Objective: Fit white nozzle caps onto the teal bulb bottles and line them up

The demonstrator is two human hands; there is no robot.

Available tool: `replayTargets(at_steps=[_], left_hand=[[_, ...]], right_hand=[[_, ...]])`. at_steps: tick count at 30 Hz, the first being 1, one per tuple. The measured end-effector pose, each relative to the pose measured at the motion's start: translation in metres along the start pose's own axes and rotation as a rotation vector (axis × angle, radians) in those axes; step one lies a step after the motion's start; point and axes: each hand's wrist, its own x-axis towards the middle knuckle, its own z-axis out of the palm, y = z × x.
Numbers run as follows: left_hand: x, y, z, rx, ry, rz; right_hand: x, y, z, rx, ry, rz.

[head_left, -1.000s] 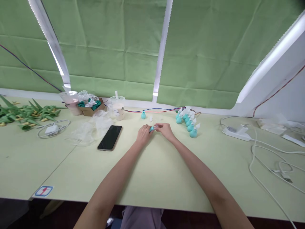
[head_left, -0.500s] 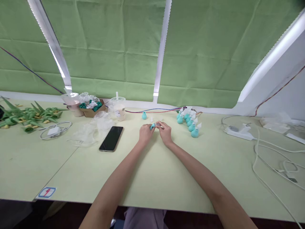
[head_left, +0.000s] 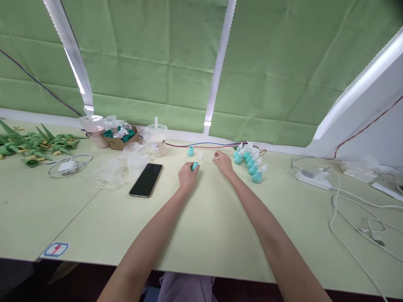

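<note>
My left hand [head_left: 186,176] is closed around a small turquoise vase-shaped piece [head_left: 195,165], its mouth tipped up. To its right, my right hand [head_left: 224,162] pinches a small white piece [head_left: 216,158] just over the table; its exact kind is too small to tell. Another small white piece [head_left: 201,156] lies between the hands. One more turquoise piece [head_left: 190,151] stands upright behind my left hand. Beyond my right hand, several turquoise pieces with white tips, one of them a front piece [head_left: 257,177], stand in rows.
A phone [head_left: 146,180] and a crumpled plastic bag [head_left: 121,167] lie to the left. Two drink cups, one nearer [head_left: 157,140], flank a cardboard box [head_left: 118,144]. Green spiky parts [head_left: 40,144] cover the far left. A power strip [head_left: 311,180] and loose cables [head_left: 338,218] lie right.
My hands, which were together at one turquoise piece, have moved apart. My left hand keeps the piece; my right hand has shifted right and pinches a white piece.
</note>
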Motion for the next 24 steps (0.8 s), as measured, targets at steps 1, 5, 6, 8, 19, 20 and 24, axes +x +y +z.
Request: replayTargets(at_steps=[1,5,6,8,19,20,24], left_hand=[[0.0,0.0,0.0,0.005,-0.005,0.006],[0.0,0.0,0.002,0.024,-0.032,0.016],[0.0,-0.001,0.002,0.023,-0.036,0.017],[0.001,-0.001,0.002,0.016,-0.041,0.022],[0.002,0.001,0.003,0.054,-0.073,-0.012],[0.002,0.001,0.002,0.057,-0.078,-0.013],[0.002,0.002,0.001,0.064,-0.094,-0.021]], right_hand=[[0.002,-0.003,0.004,-0.042,-0.006,0.009],[0.011,-0.008,0.015,-0.127,0.011,0.023],[0.012,-0.007,0.016,-0.141,0.015,0.027],[0.012,-0.006,0.018,-0.163,0.018,0.051],[-0.004,0.01,0.032,-0.136,0.087,0.122],[-0.004,0.011,0.033,-0.128,0.092,0.128],[-0.006,0.012,0.031,-0.1,0.153,0.116]])
